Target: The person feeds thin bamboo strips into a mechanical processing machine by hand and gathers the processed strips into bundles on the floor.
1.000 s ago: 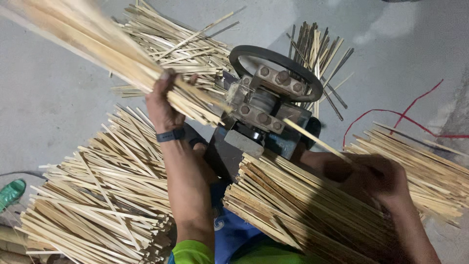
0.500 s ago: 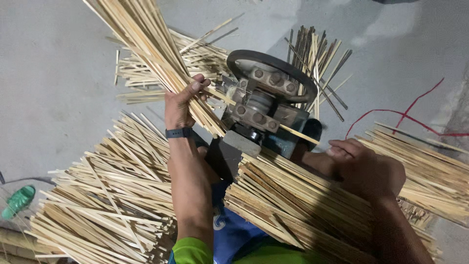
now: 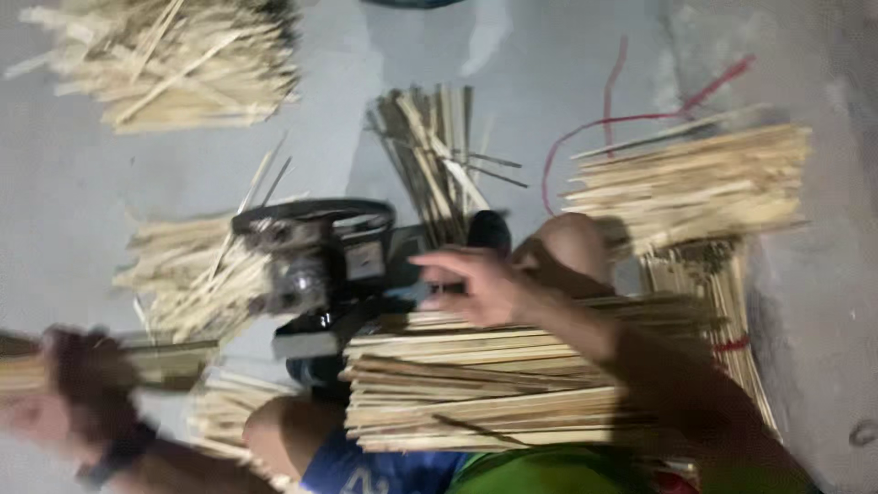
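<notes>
Left grip [image 3: 78, 370] round bamboo sticks [image 3: 165, 361]

View's motion-blurred. My left hand [image 3: 78, 370] is at the far left edge, fist closed around a bundle of sticks [image 3: 155, 361], I think. My right hand [image 3: 480, 284], fingers spread, rests on the stack of bamboo slats [image 3: 476, 393] across my lap, just beside the dark hand-wheel machine [image 3: 320, 261]. More stick piles [image 3: 695, 187] on the grey floor [image 3: 64, 183].

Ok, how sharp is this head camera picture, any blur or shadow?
Head view: soft all over; the left hand is smeared by motion blur, the right hand only slightly soft; the right forearm lies in shadow over the stick bundle.
</notes>
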